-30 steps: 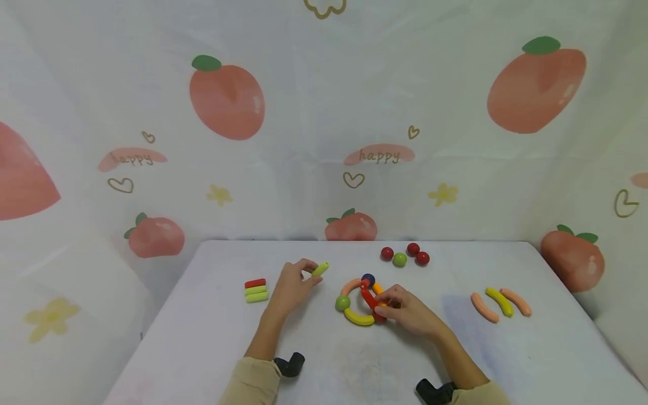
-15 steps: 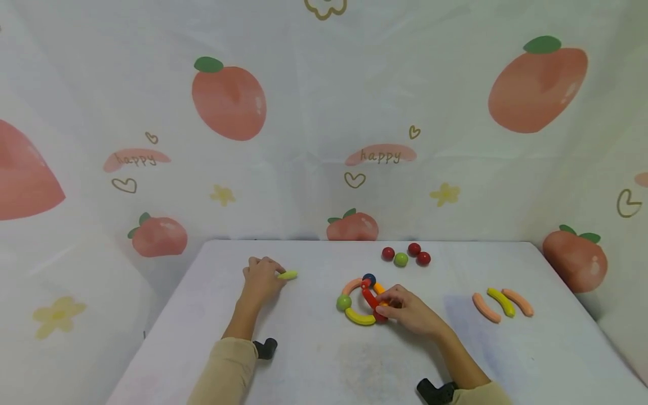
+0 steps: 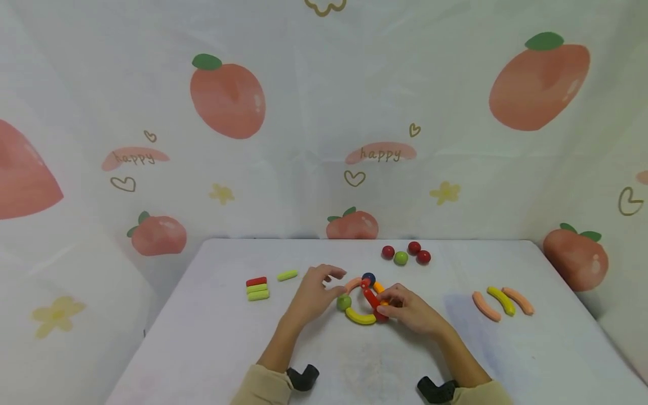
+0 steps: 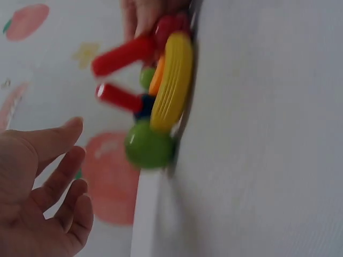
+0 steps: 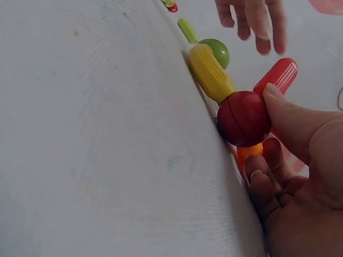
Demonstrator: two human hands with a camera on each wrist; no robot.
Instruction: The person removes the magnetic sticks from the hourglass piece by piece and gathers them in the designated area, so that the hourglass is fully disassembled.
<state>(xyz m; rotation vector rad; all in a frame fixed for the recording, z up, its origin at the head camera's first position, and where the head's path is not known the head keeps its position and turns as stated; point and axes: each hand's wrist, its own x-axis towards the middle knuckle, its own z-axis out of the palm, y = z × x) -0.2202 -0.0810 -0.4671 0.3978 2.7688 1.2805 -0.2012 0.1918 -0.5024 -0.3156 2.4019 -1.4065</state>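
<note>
A ring of curved sticks and balls lies mid-table: a yellow curved stick [image 3: 360, 317], a green ball [image 3: 343, 302], a pink curved stick [image 3: 352, 284], a blue ball [image 3: 368, 278], an orange stick [image 3: 378, 288] and a red ball [image 5: 244, 119]. My right hand [image 3: 412, 310] pinches a red stick [image 5: 278, 75] that slants up from the red ball. A second red stick [image 4: 119, 97] rises from the blue ball. My left hand [image 3: 314, 295] hovers left of the ring, fingers loosely bent, holding nothing.
One lime stick [image 3: 287, 275] lies alone left of my left hand. Farther left are a red stick [image 3: 256, 280] and two lime ones [image 3: 258, 295]. Red balls and a green ball [image 3: 401, 258] sit at the back. Curved sticks [image 3: 501, 301] lie at right.
My left hand carried the lime stick leftward, put it down on the table and came back right to the ring. The right hand has kept its place on the red stick.
</note>
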